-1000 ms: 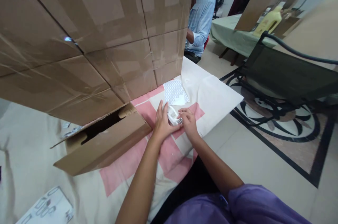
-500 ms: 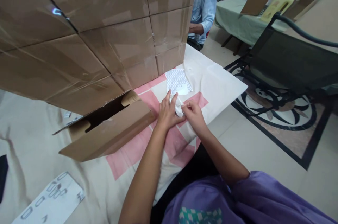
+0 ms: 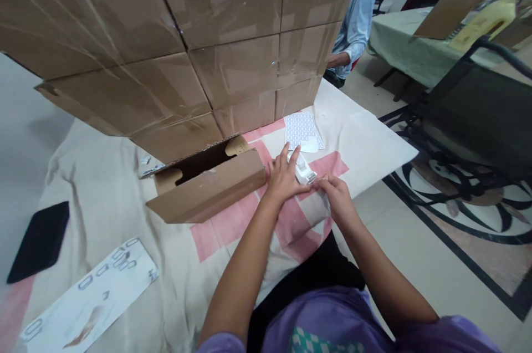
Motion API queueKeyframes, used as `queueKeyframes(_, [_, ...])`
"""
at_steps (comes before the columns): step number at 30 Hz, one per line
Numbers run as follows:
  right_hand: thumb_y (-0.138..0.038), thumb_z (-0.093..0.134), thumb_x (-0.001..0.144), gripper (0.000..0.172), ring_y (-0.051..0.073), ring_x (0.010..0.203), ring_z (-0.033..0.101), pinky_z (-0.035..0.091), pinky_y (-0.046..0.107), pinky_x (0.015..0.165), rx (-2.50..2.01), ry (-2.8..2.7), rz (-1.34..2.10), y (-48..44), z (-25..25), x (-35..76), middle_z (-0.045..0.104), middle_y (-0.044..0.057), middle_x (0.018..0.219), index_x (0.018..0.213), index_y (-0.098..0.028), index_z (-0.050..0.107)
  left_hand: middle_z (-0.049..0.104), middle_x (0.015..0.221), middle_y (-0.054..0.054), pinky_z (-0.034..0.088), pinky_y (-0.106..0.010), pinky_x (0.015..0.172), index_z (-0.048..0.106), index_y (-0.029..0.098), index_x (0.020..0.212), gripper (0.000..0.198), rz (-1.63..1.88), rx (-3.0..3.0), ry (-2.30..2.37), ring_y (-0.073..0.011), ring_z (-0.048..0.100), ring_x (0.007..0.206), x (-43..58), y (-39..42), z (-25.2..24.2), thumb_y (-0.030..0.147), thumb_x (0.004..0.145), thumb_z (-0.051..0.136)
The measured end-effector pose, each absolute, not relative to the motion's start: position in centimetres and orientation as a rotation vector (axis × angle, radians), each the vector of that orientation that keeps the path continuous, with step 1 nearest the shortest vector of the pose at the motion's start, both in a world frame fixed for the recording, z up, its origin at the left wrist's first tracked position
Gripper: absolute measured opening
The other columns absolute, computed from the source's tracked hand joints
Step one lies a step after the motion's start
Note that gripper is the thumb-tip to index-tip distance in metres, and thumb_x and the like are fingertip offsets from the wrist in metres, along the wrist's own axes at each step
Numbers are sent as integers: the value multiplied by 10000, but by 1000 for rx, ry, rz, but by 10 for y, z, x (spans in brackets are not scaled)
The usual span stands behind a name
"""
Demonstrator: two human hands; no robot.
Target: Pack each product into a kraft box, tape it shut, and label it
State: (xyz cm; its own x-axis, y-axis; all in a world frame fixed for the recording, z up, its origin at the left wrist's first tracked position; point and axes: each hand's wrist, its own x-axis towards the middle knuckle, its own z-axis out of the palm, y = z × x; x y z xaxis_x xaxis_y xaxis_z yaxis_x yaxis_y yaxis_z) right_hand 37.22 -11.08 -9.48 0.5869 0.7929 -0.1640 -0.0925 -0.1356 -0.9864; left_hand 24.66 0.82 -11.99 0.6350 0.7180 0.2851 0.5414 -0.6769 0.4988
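A small white tape dispenser (image 3: 305, 171) lies on the cloth-covered table. My left hand (image 3: 285, 175) rests around its left side, fingers stretched over it and thumb along its near end, holding it in place. Just right of the dispenser, my right hand (image 3: 336, 193) has thumb and fingers pinched together on what looks like the tape's end; the strip itself barely shows. Beyond the dispenser lies a white sticker sheet (image 3: 300, 127) printed with small blue-outlined labels, with another sheet partly under it. A narrow open cardboard box (image 3: 211, 192) stands left of my left hand.
Stacked, taped cartons (image 3: 233, 76) rise behind the box. Left on the cloth lie a dark tablet-like slab (image 3: 39, 242) and a white backing sheet (image 3: 112, 292) with a few labels. A person in a blue sleeve (image 3: 359, 15) sits beyond. A dark chair (image 3: 477, 109) stands at right.
My right hand has drawn slightly away from the dispenser, toward the right, uncovering its front end. My left hand stays on it. The whole view has shifted, showing more of the table's left side.
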Motion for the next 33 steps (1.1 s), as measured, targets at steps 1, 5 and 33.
queueKeyframes(1, [-297,699,736,224,106,526,420,316,258,525,-1521,-607,866,-112,-97,373,517,-46,533,581,-210,562,152,1746,-228,319,-559,1155,226,235,1660,1262,659,2488,1002,-405,366,1514,247,8,-120,682,655,845])
queueKeyframes(5, [-318,702,751,256,101,516,441,362,257,535,-1506,-605,895,-115,-100,374,569,-29,535,568,-209,561,149,1742,-243,291,-577,1174,236,230,1657,1291,673,2465,1011,-412,371,1513,247,9,-121,655,625,885])
queueKeyframes(33, [-217,722,748,380,84,455,564,417,250,489,-1306,-577,819,-99,-108,356,693,-25,690,588,-220,378,358,1647,-194,200,-574,1202,242,263,1665,1184,724,2417,968,-391,430,1440,248,12,-130,780,711,715])
